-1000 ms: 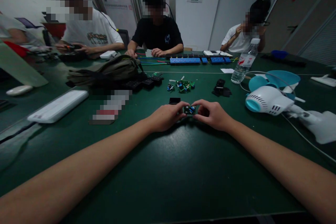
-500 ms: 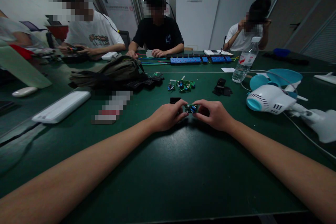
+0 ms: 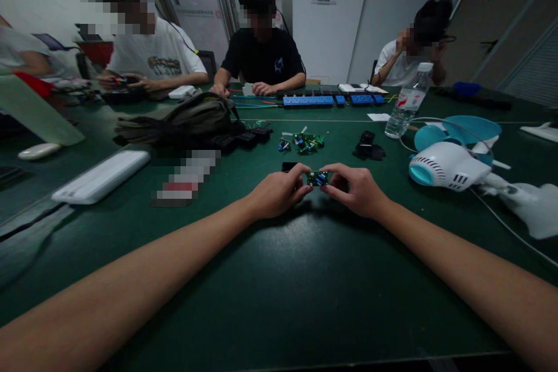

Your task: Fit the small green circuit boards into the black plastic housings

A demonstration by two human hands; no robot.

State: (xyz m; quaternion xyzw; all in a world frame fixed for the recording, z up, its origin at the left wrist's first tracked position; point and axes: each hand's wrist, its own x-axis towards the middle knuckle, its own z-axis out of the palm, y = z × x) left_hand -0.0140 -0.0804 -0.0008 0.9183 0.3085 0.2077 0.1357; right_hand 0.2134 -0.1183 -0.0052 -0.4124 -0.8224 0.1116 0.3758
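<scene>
A small green circuit board with blue parts on its face is held up between my two hands, above the table. My left hand pinches its left edge between thumb and fingers. The right edge is gripped the same way by my right hand. Just behind my left hand lies a black piece, partly covered by the fingers. Farther back is a loose pile of similar circuit boards. Several black plastic parts lie to the right of that pile.
On the right stand a water bottle and a white and blue fan with its cable. A dark bag and a white power bank-like block lie left. Blue terminal strips line the back. Several people sit around the green table.
The circuit board tips very slightly between my fingers. My hands otherwise keep their place, and the view has shifted a little.
</scene>
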